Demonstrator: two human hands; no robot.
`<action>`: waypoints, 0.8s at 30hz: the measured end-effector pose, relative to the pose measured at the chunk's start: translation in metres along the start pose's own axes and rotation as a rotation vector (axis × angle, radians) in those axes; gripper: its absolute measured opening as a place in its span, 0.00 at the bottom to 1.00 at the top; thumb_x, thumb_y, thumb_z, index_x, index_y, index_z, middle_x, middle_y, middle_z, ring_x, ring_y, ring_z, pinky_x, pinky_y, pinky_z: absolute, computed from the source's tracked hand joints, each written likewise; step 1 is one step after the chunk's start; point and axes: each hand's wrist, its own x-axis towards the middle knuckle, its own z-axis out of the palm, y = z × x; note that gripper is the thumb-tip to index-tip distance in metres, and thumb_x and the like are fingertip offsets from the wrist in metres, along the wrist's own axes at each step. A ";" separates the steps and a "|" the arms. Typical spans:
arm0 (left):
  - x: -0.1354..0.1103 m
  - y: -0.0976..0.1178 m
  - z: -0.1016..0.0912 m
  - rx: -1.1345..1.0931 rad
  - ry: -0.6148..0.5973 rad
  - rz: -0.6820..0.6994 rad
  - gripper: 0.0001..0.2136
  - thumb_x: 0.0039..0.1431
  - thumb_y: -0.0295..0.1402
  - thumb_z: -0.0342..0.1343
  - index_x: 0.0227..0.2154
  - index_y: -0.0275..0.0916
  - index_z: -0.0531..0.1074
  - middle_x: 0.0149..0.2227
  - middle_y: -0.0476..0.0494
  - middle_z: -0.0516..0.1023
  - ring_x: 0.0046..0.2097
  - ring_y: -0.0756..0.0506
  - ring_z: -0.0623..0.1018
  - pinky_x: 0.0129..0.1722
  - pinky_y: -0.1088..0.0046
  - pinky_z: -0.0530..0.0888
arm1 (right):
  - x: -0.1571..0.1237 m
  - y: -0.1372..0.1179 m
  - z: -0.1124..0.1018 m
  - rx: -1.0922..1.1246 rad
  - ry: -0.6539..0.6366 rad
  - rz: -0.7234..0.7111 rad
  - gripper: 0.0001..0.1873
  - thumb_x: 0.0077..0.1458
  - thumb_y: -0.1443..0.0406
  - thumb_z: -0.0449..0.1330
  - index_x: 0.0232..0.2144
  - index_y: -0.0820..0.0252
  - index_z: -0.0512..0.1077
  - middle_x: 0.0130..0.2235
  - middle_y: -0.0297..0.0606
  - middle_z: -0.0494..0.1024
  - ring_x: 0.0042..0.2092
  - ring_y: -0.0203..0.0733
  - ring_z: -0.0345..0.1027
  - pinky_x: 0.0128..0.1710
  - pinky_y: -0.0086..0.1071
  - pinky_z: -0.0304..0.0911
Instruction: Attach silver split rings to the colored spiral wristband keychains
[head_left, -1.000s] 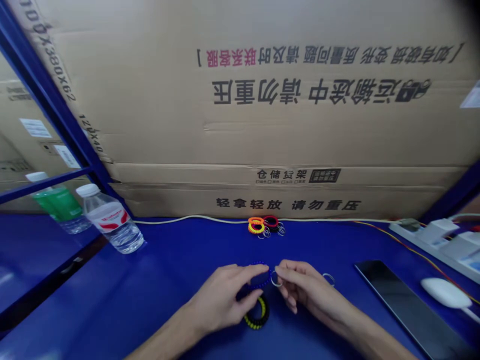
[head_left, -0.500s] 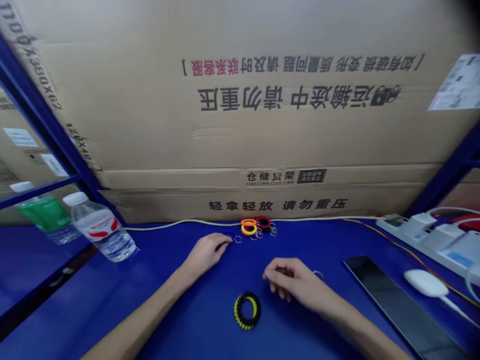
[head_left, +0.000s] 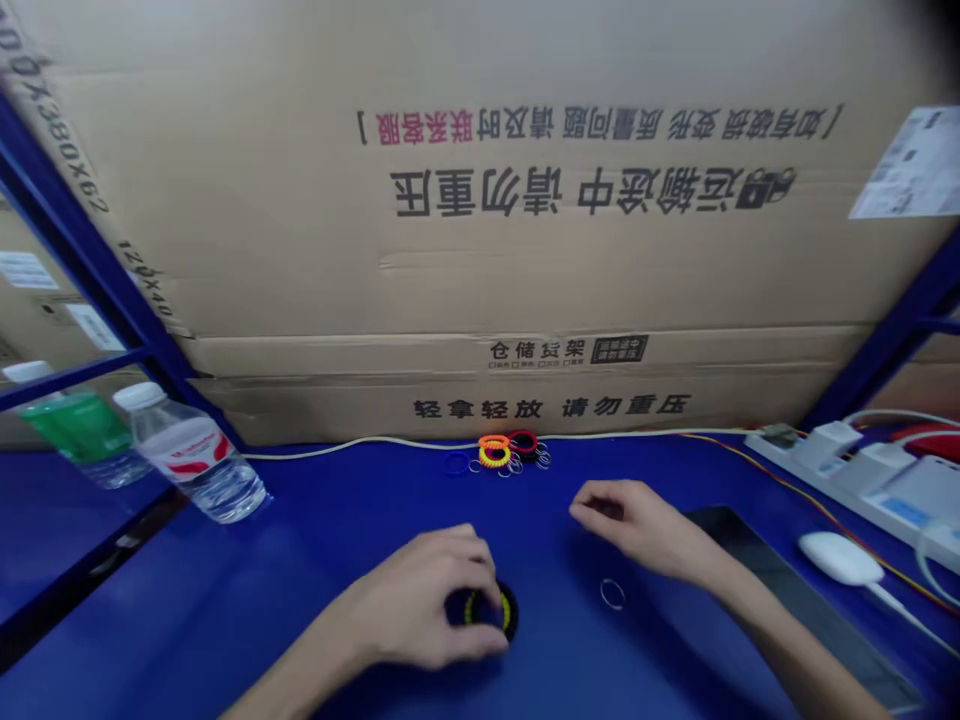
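A black and yellow coiled wrist band (head_left: 511, 608) lies on the blue tabletop. Over its left part reaches my left hand (head_left: 431, 600), thumb and fingers curved apart around the band; contact is hard to tell. My right hand (head_left: 630, 520) hovers to the right with fingers curled together, and whatever may be inside them is hidden. Below it a thin metal ring (head_left: 612, 594) rests on the table. At the back, by the box, sit an orange and yellow coil band (head_left: 494, 455), a red and black one (head_left: 523, 442), a blue coil band (head_left: 455, 464) and several small metal rings.
A large cardboard box (head_left: 480, 270) walls off the back. On the left stand a water bottle (head_left: 195, 455) and a green-labelled bottle (head_left: 79, 430). A phone-like dark slab (head_left: 795, 590), a white charger (head_left: 840, 558) and a power strip (head_left: 877, 480) occupy the right. A white cable (head_left: 360, 441) runs along the back.
My left hand has come from the blue band at the back to the black and yellow band. My right hand has moved right and away, uncovering the metal ring.
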 end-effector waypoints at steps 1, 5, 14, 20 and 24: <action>-0.001 0.005 0.003 0.028 -0.030 -0.002 0.11 0.51 0.41 0.65 0.35 0.43 0.76 0.37 0.49 0.78 0.39 0.46 0.75 0.44 0.70 0.68 | 0.000 0.004 -0.004 -0.050 -0.026 0.007 0.13 0.57 0.56 0.57 0.29 0.57 0.75 0.27 0.34 0.75 0.29 0.39 0.65 0.28 0.30 0.57; -0.002 0.009 0.011 0.102 -0.060 -0.042 0.08 0.50 0.36 0.66 0.32 0.42 0.74 0.36 0.50 0.76 0.40 0.45 0.73 0.44 0.68 0.66 | 0.001 0.023 -0.017 -0.175 -0.137 0.058 0.08 0.52 0.60 0.60 0.27 0.58 0.74 0.22 0.34 0.75 0.25 0.38 0.65 0.25 0.29 0.56; -0.002 -0.003 0.005 -0.034 0.159 -0.081 0.05 0.58 0.33 0.59 0.31 0.39 0.70 0.33 0.49 0.76 0.38 0.47 0.72 0.42 0.70 0.65 | -0.012 0.021 -0.022 -0.307 -0.317 0.185 0.13 0.46 0.56 0.65 0.21 0.58 0.74 0.20 0.33 0.74 0.23 0.36 0.61 0.22 0.28 0.51; -0.001 -0.007 0.010 -0.060 0.220 -0.088 0.05 0.59 0.34 0.59 0.32 0.39 0.71 0.33 0.48 0.76 0.37 0.47 0.72 0.41 0.70 0.66 | -0.014 0.012 0.009 -0.334 -0.302 0.083 0.01 0.45 0.66 0.64 0.25 0.56 0.74 0.22 0.31 0.76 0.25 0.37 0.64 0.22 0.27 0.50; -0.001 -0.010 0.011 -0.043 0.224 -0.100 0.04 0.60 0.34 0.58 0.32 0.40 0.71 0.33 0.48 0.76 0.37 0.47 0.73 0.42 0.70 0.66 | -0.010 0.013 0.015 -0.338 -0.255 -0.068 0.10 0.46 0.74 0.56 0.27 0.55 0.73 0.26 0.31 0.76 0.27 0.36 0.64 0.26 0.27 0.53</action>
